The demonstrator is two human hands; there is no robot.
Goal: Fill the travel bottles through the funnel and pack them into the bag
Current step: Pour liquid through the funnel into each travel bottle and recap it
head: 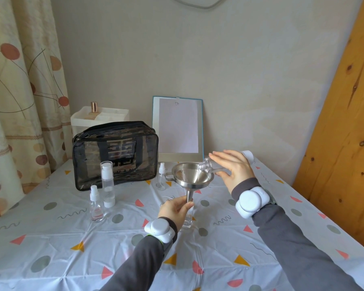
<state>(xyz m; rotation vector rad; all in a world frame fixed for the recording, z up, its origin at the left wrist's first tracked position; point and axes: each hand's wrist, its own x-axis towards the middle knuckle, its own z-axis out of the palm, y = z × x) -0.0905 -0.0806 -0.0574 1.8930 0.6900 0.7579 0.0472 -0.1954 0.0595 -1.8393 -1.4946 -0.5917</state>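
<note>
Head view: we're mid-pour, right hand (233, 169) gripping the tipped supply bottle (206, 164) over the funnel (192, 175), left hand (176, 207) pinching its stem; next, we'd level off before overflow.

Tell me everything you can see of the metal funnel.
The funnel is shiny silver metal, likely steel: a wide round bowl, a small loop tab on its left rim and a narrow straight stem. It stands upright above the table, its stem entering a clear travel bottle. The left hand pinches the stem. The right hand tips a supply bottle over the rim, and clear liquid runs down the bowl's inner wall.
</note>
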